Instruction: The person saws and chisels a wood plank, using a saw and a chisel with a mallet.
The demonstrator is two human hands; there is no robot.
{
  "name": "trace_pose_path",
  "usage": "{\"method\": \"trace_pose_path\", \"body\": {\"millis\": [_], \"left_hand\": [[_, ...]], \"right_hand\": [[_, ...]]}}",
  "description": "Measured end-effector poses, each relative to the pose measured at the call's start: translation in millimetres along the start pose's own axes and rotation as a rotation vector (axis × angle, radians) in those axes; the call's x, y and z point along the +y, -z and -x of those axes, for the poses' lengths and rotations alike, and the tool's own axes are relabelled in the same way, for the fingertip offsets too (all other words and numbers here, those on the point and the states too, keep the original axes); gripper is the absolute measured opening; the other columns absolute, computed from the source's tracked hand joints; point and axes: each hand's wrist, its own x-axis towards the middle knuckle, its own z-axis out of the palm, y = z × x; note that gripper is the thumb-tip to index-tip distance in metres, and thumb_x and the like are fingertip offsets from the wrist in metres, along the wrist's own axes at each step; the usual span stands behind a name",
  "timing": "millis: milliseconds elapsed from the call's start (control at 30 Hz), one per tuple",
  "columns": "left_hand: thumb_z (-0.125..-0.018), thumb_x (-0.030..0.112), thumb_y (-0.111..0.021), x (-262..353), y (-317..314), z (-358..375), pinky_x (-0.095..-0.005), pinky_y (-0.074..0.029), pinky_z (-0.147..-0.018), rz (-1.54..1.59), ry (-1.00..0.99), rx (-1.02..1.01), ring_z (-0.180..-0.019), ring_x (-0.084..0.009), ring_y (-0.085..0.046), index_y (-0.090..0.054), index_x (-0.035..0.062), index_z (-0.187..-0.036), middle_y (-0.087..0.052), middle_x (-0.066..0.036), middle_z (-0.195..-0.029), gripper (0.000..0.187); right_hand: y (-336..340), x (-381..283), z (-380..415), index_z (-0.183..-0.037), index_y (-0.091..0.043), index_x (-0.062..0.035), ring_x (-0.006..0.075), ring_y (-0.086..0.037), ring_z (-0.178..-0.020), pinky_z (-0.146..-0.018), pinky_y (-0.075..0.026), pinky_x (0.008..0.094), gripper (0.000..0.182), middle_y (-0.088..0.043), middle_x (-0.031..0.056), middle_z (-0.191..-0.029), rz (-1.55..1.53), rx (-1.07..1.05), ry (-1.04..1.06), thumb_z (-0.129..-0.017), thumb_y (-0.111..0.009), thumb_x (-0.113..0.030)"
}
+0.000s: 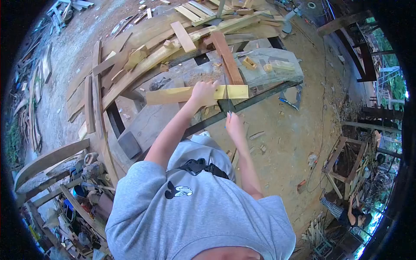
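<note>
My left hand (203,92) is closed over a pale yellow board (164,96), pressing it onto the workbench near its front edge. In my right hand (235,126) is the handle of a handsaw (226,93), gripped just in front of the bench. Its thin blade points away from me and crosses the board to the right of my left hand. The board's right end (240,91) extends beyond the blade. Behind it a reddish-brown beam (227,58) runs away across the bench, its near end right at the board. Sawdust (203,78) lies behind my left hand.
A small wooden block plane (249,63) and a wood block (268,68) sit on the workbench (149,123) at right. Long planks (147,71) are piled at the back left. A blue-handled tool (288,103) lies right. Another person (353,214) is at far right.
</note>
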Motion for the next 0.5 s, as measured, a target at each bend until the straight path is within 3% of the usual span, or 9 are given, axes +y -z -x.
{"method": "trace_pose_path", "body": {"millis": [67,200,367,500], "left_hand": [[-0.059,0.026,-0.064,3.3,-1.4,-4.3,-0.0365,-0.047,-0.063,0.056,0.061,0.010,-0.072,-0.0267,-0.060,-0.048,0.0076,-0.093,-0.059,-0.011,-0.080,0.042],[-0.060,0.028,-0.064,-4.4,6.0,-8.7,-0.0360,-0.046,-0.062,0.062,0.103,0.061,-0.071,-0.0267,-0.060,-0.048,0.0068,-0.091,-0.060,-0.011,-0.081,0.041],[-0.061,0.035,-0.064,1.6,3.8,-10.2,-0.0379,-0.047,-0.060,0.056,0.200,0.129,-0.069,-0.0281,-0.060,-0.047,0.0076,-0.094,-0.060,-0.012,-0.076,0.046],[-0.066,0.025,-0.059,3.5,7.1,-5.6,-0.0373,-0.046,-0.064,0.010,0.181,0.143,-0.074,-0.0279,-0.060,-0.045,0.0077,-0.100,-0.059,-0.011,-0.085,0.040]], "right_hand": [[2.9,-2.3,-5.0,-0.081,-0.052,0.0001,0.0377,-0.055,-0.074,-0.061,-0.043,0.0449,0.030,-0.056,0.0226,-0.075,-0.036,0.065,0.017,-0.087,-0.038,-0.026],[3.8,-18.2,-26.9,-0.080,-0.052,-0.0005,0.0387,-0.055,-0.072,-0.060,-0.042,0.0468,0.030,-0.056,0.0224,-0.073,0.058,0.091,-0.041,-0.087,-0.038,-0.026],[16.8,-12.8,-27.7,-0.078,-0.053,-0.0022,0.0394,-0.056,-0.071,-0.062,-0.044,0.0478,0.029,-0.058,0.0214,-0.072,0.107,0.049,0.044,-0.086,-0.038,-0.026],[18.6,-9.9,-30.2,-0.078,-0.053,-0.0026,0.0382,-0.056,-0.071,-0.063,-0.044,0.0472,0.029,-0.058,0.0206,-0.072,0.118,0.050,0.064,-0.086,-0.038,-0.026]]}}
